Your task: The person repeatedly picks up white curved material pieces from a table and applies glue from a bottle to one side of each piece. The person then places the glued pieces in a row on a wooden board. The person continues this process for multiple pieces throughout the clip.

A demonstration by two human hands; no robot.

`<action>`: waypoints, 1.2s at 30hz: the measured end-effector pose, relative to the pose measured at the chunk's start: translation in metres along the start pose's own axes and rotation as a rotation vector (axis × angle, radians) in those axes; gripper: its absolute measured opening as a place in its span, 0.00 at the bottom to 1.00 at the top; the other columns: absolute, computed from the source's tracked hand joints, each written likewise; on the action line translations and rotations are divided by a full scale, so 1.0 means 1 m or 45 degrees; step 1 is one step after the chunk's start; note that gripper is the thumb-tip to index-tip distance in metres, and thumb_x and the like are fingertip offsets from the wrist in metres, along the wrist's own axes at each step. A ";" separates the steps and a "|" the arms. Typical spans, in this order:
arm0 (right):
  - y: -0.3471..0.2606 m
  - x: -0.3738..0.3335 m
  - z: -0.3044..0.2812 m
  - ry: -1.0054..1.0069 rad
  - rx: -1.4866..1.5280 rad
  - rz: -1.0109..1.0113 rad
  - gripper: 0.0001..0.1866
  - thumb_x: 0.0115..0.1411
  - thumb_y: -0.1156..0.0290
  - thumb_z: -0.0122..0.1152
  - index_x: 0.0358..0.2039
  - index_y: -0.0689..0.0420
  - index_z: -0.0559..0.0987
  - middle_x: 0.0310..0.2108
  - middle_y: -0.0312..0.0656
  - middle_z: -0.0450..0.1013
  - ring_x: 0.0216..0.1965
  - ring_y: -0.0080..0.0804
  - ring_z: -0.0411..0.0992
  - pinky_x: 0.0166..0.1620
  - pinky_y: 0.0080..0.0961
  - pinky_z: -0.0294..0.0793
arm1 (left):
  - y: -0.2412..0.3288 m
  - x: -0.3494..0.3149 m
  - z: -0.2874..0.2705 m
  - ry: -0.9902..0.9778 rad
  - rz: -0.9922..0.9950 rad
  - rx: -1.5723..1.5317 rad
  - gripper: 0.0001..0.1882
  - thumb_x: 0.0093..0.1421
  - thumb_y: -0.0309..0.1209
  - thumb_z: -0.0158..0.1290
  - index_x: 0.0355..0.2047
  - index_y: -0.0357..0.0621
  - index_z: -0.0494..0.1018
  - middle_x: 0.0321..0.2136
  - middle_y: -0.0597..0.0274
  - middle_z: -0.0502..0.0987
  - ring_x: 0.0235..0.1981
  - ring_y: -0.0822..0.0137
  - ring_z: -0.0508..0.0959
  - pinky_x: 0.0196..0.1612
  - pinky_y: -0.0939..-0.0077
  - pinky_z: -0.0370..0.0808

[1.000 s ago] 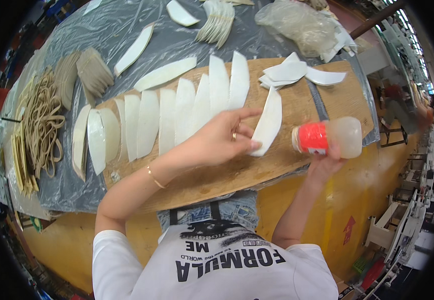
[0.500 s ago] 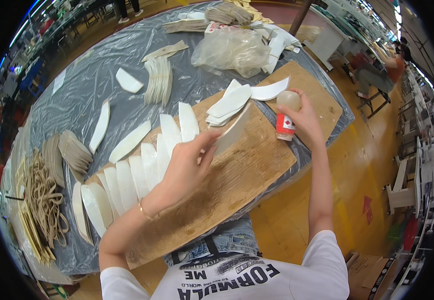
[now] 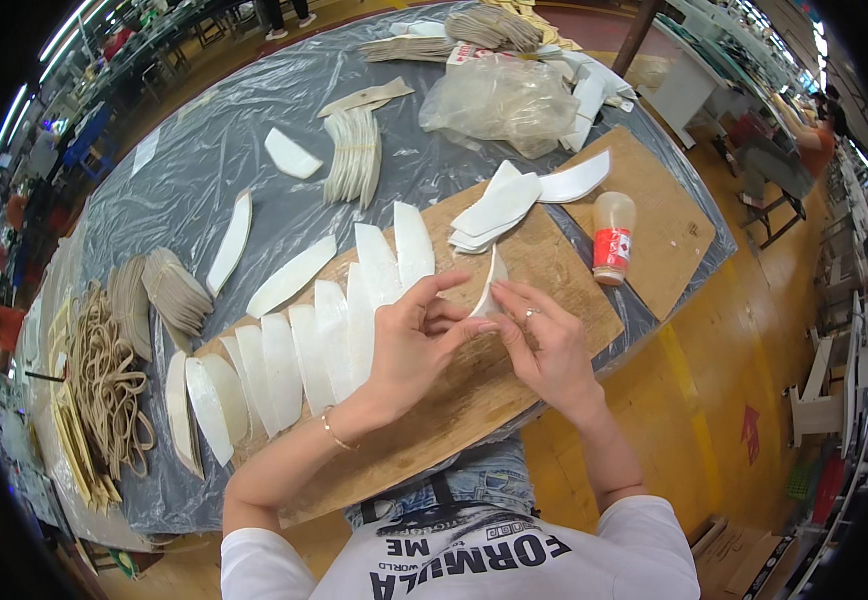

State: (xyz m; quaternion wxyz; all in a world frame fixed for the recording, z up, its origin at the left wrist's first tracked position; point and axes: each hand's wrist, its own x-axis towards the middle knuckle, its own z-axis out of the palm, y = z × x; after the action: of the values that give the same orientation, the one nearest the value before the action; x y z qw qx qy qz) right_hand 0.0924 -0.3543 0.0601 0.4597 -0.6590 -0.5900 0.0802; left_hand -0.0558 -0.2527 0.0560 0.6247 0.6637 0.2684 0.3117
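Brown wood, scuffed and streaked along its near edge, forms the board (image 3: 394, 455) before the person, taken as the landmark for this report. Above its middle, one curved white piece (image 3: 494, 285) is held up on a slant, its narrow edge toward the viewer. The left hand (image 3: 419, 340) pinches its lower end, thumb forward and fingers curled; the right hand (image 3: 551, 345) grips its near side between thumb and fingertips (the exact contact under the fingers cannot be told). Step in hand, as judged: two-handed handling of that single piece; the next move appears to call for light, even fingertip pressure, as the piece looks thin and flexible. A row of white pieces (image 3: 309, 355), smooth, glossy and blade-shaped, overlaps the board's left half. Left of the board lie looped beige straps (image 3: 104, 375), soft and tangled. On the board's far side sits a loose pile of white pieces (image 3: 499, 212); at its right edge is a translucent bottle (image 3: 614, 215) with a red label, touched by neither hand. Beyond the board, on wrinkled grey plastic sheeting (image 3: 194, 160), are a banded ribbed bundle (image 3: 354, 155) and a crumpled clear bag (image 3: 504, 100).
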 end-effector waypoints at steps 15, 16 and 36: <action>-0.016 -0.001 -0.012 -0.113 -0.464 -0.269 0.16 0.58 0.79 0.59 0.47 0.68 0.75 0.41 0.53 0.75 0.39 0.46 0.77 0.39 0.33 0.78 | 0.005 0.002 -0.001 -0.186 -0.070 0.001 0.06 0.60 0.23 0.58 0.34 0.32 0.80 0.39 0.59 0.79 0.35 0.77 0.76 0.38 0.83 0.74; -0.016 0.001 -0.015 -0.131 -0.506 -0.292 0.16 0.57 0.79 0.59 0.47 0.68 0.75 0.40 0.52 0.75 0.38 0.45 0.77 0.38 0.33 0.78 | 0.007 0.004 -0.001 -0.210 0.015 0.044 0.06 0.60 0.23 0.57 0.35 0.31 0.80 0.39 0.59 0.79 0.35 0.77 0.76 0.38 0.83 0.73; 0.073 0.032 -0.091 0.991 -0.483 0.173 0.11 0.63 0.69 0.58 0.40 0.62 0.82 0.26 0.48 0.77 0.24 0.37 0.75 0.28 0.25 0.71 | 0.010 -0.049 -0.052 -0.058 0.026 -0.052 0.09 0.62 0.22 0.48 0.24 0.34 0.68 0.42 0.57 0.73 0.37 0.75 0.72 0.41 0.80 0.70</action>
State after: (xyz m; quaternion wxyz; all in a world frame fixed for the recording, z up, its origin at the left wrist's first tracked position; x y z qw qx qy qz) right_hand 0.2121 -0.3646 0.0743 0.5122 -0.7502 -0.3323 -0.2538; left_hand -0.1277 -0.2554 0.0638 0.6408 0.6605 0.2410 0.3083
